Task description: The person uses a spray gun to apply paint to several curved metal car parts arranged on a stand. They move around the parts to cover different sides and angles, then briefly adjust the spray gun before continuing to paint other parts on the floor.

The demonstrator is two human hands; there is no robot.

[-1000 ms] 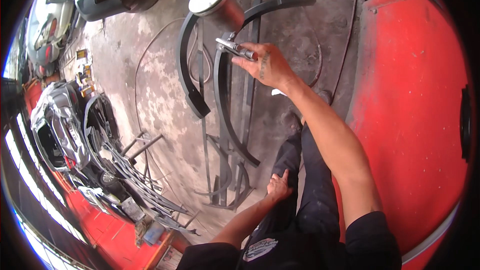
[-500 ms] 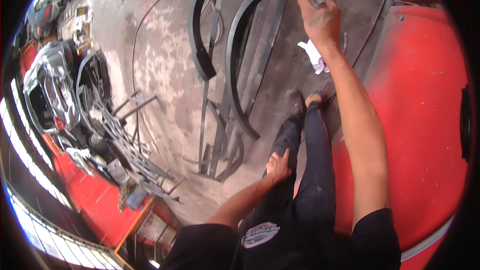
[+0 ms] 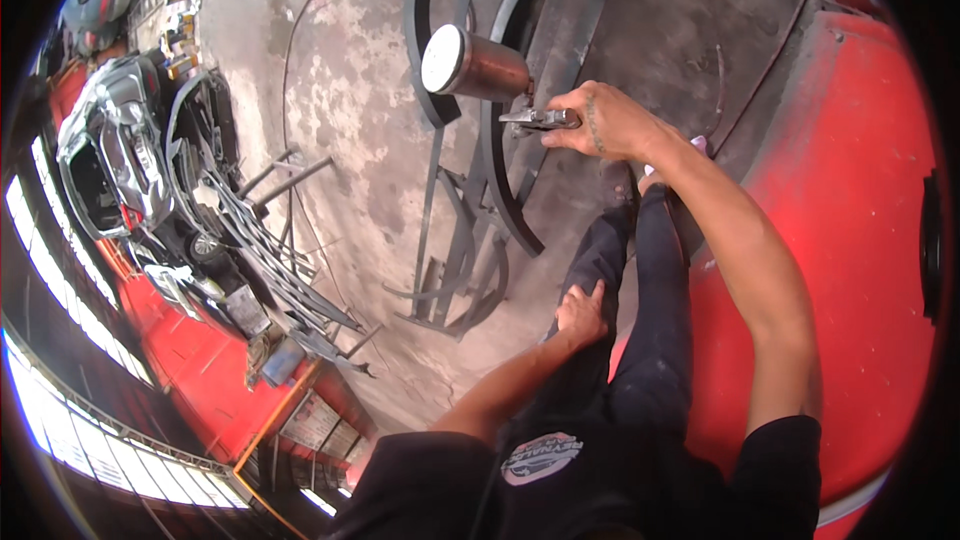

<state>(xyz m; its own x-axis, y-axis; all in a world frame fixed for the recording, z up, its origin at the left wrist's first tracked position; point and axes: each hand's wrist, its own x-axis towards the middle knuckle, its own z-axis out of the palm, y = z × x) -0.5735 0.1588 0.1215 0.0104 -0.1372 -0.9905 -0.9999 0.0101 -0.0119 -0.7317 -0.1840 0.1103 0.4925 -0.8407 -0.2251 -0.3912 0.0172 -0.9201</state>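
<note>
My right hand (image 3: 612, 120) is closed around the handle of a spray gun (image 3: 541, 120), out in front of me. The gun's copper-coloured cup (image 3: 492, 68), with a white round lid, points to the left. It hangs over a long dark curved strip (image 3: 495, 155), hiding part of it; I cannot tell whether they touch. A second dark curved strip (image 3: 420, 50) lies just left of it. Both seem to rest on a dark metal stand (image 3: 440, 305). My left hand (image 3: 582, 312) rests on my left thigh, thumb apart, holding nothing.
A large red painted panel (image 3: 850, 190) fills my right side. A thin hose (image 3: 745, 100) runs along the floor near it. To the left stand metal racks (image 3: 285, 270) and a stripped grey car body (image 3: 120, 150). A white cloth (image 3: 697, 145) shows beside my right forearm.
My right hand has come nearer and to the left with the spray gun, turning it so the cup shows in full. My left hand stays on the thigh. The view has shifted slightly.
</note>
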